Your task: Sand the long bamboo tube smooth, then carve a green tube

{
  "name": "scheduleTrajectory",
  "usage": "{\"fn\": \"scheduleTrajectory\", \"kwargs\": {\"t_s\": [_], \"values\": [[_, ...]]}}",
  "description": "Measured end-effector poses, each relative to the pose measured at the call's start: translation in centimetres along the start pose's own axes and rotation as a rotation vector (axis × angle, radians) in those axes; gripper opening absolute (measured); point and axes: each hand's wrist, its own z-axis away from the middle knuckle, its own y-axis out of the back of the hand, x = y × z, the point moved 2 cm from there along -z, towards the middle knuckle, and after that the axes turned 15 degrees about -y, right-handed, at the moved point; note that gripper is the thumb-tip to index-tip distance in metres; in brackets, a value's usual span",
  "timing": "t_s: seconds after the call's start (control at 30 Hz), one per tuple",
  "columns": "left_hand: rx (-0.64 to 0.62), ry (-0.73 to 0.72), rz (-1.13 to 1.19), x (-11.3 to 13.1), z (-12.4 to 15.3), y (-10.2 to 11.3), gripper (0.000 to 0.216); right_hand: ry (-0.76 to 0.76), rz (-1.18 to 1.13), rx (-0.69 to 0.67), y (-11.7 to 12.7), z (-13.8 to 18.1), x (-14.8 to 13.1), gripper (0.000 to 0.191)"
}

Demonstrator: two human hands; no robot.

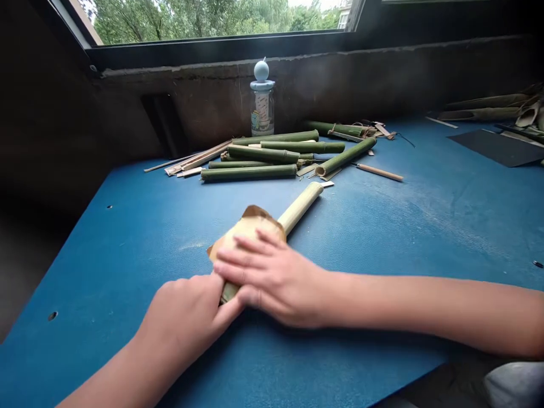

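A bamboo stick [300, 207], peeled pale along its far half, lies on the blue table [403, 226] pointing away to the right. A tan sheet of sandpaper [244, 229] is wrapped over its near part. My right hand [274, 280] lies across the wrapped section with fingers pressed around it. My left hand [187, 314] is closed on the near green end of the stick, thumb touching the right hand.
A pile of green bamboo sticks [263, 156] and pale splinters lies at the back centre. A small bottle with a round blue cap [262, 99] stands against the back wall. More bamboo pieces [484, 107] and a dark sheet [497, 147] lie far right.
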Motion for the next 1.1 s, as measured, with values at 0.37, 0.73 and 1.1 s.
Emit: {"fn": "scheduleTrajectory", "kwargs": {"t_s": [0.37, 0.73, 1.1], "values": [[-0.011, -0.006, 0.056, -0.2, 0.3, -0.8, 0.049, -0.127, 0.065, 0.01, 1.7, -0.8, 4.3, 0.05], [0.114, 0.04, -0.207, -0.8, 1.1, 0.5, 0.054, -0.331, 0.112, 0.086, 3.9, -2.8, 11.2, 0.054], [0.001, 0.084, -0.202, -2.2, 0.5, -0.3, 0.066, 0.22, 0.021, -0.039, -1.3, -2.0, 0.3, 0.05]]}}
